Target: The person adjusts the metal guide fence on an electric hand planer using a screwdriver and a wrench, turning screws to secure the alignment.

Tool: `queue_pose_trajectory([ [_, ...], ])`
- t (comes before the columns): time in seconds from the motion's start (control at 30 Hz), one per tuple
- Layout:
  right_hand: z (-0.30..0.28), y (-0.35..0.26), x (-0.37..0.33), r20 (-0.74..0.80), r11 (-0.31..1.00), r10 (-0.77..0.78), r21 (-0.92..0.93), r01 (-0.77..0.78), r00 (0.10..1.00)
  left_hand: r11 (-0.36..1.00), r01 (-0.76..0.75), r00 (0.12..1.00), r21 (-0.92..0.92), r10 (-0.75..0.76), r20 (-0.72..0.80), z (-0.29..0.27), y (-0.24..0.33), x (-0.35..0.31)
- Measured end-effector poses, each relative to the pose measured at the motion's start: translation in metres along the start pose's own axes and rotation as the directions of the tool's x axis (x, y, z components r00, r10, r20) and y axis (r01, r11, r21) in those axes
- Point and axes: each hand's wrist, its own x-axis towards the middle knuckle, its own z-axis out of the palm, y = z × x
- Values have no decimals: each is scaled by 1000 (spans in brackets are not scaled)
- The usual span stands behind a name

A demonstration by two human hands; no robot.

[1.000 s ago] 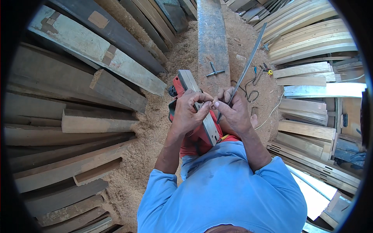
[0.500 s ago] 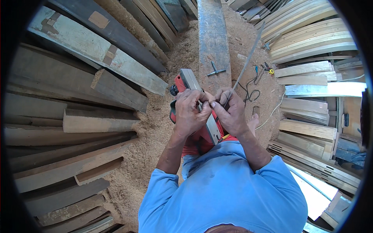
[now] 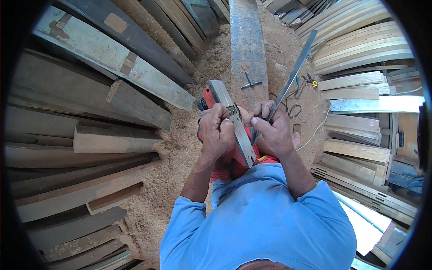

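Note:
A red electric planer [image 3: 244, 143] lies across my lap with its grey metal sole facing up, and the slot across the middle of the sole shows. My left hand [image 3: 216, 131] is closed at the planer's left edge beside that slot, fingers curled over it. My right hand [image 3: 273, 131] grips the lower end of a long flat metal strip [image 3: 295, 72], which slants up and to the right. Its curled fingertips are just right of the sole; whether they also pinch something small I cannot tell. The planer's underside rests out of sight against my legs.
A T-shaped metal wrench [image 3: 250, 80] lies on a long worn board [image 3: 248, 40] ahead. Right of it are a dark cable [image 3: 294, 110] and a yellow-handled tool [image 3: 313, 83]. Stacked timber [image 3: 112, 139] lines the left, more planks [image 3: 355, 148] the right. Shavings [image 3: 157, 189] cover the floor.
My hands have drawn apart, uncovering the slot in the planer's sole. My right hand has turned the metal strip so that its broad face shows, and its tip has swung right.

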Motion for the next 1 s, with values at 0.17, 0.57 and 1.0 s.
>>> queue_pose_trajectory([
  [0.17,3,-26,-1,-68,925,221,332,-186,973,997,56,998,-44,-57,-19,1,-9,-4],
  [0.57,-15,-19,-1,-16,904,226,377,-204,974,963,187,981,-193,-195,-23,6,-9,-3],
  [1.0,-20,-32,-13,90,825,283,485,-290,955,963,250,936,103,-213,-282,-13,-17,-5],
])
